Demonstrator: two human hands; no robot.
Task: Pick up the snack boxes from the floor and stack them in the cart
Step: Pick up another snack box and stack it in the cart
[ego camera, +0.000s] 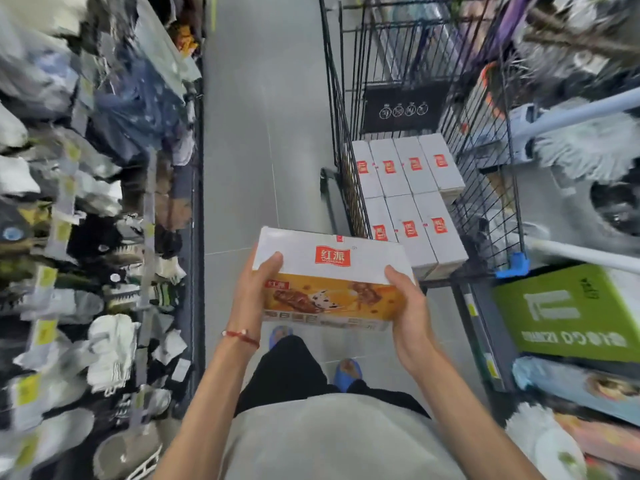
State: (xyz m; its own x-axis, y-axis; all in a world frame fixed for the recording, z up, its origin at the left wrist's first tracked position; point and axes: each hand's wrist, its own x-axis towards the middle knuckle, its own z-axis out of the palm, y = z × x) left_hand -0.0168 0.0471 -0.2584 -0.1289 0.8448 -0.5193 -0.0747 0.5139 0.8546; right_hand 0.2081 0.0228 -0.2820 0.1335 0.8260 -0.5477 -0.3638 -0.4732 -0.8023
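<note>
**Q:** What surrounds the work, read from left to right?

**A:** At left is a shelf rack [86, 271] hung with socks, much blurred. In the centre is the grey tiled floor [259, 133] of the aisle. At right is a black wire cart [341, 133], whose wire side wall rises just beside the held box. Further right are a mop head [588, 147] and a green carton [571, 313] on the shelving.

**Q:** And the snack box?

**A:** The snack box [332, 268] is held in the air over the aisle, near the cart's near left corner. The left hand [256, 289], a red cord at its wrist, grips the left end with the thumb on top. The right hand [408, 306] grips the right end, its fingers wrapped round the box. The top is white with a red logo, and the near face is orange with pictured snack bars. Stacked boxes [408, 199] with the same white tops lie in the cart in two rows, touching one another.
</note>
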